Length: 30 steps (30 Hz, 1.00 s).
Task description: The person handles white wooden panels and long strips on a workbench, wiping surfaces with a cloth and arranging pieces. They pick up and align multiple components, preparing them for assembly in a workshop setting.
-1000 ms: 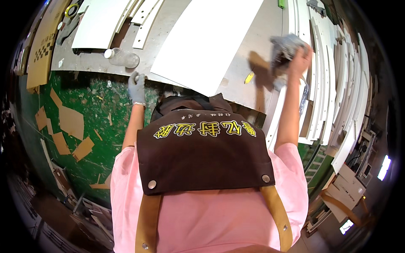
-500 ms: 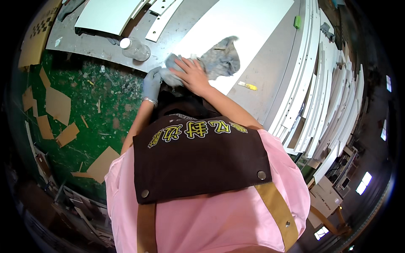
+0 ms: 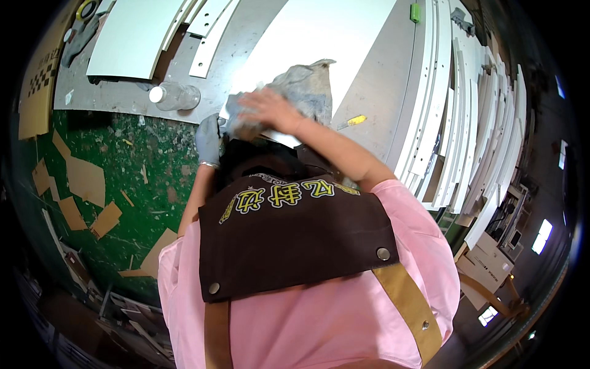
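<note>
A large white panel (image 3: 319, 31) lies flat on the grey workbench (image 3: 129, 98). My right hand (image 3: 267, 107) presses a crumpled grey rag (image 3: 304, 86) onto the panel's near left corner, fingers closed over the cloth. My left hand (image 3: 209, 138), in a grey glove, rests at the panel's near edge just left of the rag, touching the bench edge. My pink sleeves and brown apron fill the lower view.
A clear plastic bottle (image 3: 175, 95) lies on the bench left of my hands. A small yellow tool (image 3: 353, 121) lies right of the rag. White boards (image 3: 132, 37) lie at the far left, curved white strips (image 3: 455, 123) stack at the right. Cardboard scraps (image 3: 86, 181) litter the green floor.
My right hand has swept the rag from the panel's right side to its near left corner, beside my left hand. The view has tilted slightly.
</note>
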Available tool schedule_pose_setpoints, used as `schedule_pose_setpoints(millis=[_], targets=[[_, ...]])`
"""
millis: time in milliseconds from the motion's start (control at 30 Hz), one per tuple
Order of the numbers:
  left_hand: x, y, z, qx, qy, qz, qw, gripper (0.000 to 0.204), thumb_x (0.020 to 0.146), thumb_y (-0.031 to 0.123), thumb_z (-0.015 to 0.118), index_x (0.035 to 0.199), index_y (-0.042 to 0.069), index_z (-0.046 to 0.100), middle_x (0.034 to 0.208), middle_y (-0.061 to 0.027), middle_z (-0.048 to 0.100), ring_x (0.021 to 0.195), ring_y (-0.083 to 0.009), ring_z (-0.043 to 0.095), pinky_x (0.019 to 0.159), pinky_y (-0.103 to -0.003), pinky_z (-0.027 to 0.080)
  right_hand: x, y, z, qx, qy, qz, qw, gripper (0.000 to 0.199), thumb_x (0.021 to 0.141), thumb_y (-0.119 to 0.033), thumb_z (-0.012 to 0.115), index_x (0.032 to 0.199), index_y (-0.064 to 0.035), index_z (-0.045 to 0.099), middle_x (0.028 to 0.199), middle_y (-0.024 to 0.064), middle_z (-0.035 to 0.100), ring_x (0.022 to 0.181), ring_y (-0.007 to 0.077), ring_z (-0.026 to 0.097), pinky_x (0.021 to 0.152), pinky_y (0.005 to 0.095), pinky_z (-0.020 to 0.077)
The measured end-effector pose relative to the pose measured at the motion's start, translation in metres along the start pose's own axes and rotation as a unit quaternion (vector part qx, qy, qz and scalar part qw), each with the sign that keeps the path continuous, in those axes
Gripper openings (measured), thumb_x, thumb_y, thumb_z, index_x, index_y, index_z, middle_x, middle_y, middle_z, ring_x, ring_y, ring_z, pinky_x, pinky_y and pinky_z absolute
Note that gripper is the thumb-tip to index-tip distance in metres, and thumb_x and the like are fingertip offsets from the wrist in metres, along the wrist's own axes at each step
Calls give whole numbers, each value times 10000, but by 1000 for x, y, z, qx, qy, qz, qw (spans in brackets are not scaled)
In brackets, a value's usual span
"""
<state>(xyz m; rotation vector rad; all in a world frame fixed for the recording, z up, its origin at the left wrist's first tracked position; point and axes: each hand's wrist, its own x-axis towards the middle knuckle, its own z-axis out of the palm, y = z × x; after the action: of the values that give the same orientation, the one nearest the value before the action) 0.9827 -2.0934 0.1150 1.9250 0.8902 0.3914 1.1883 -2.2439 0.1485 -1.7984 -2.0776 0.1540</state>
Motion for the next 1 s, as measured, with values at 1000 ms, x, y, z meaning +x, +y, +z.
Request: schedule_pose_setpoints(millis=[1000], targets=[[55,162,-43,524,-237,190,795,521,802,362,716,1271,199,558,1092,-131,635,1020,-309,613,851,-427,490,-102,163,-30,-137,157,370,905,380,887,-173,636,1266,-171,622,1497,31,427,1380,286,372,1114,477,309]])
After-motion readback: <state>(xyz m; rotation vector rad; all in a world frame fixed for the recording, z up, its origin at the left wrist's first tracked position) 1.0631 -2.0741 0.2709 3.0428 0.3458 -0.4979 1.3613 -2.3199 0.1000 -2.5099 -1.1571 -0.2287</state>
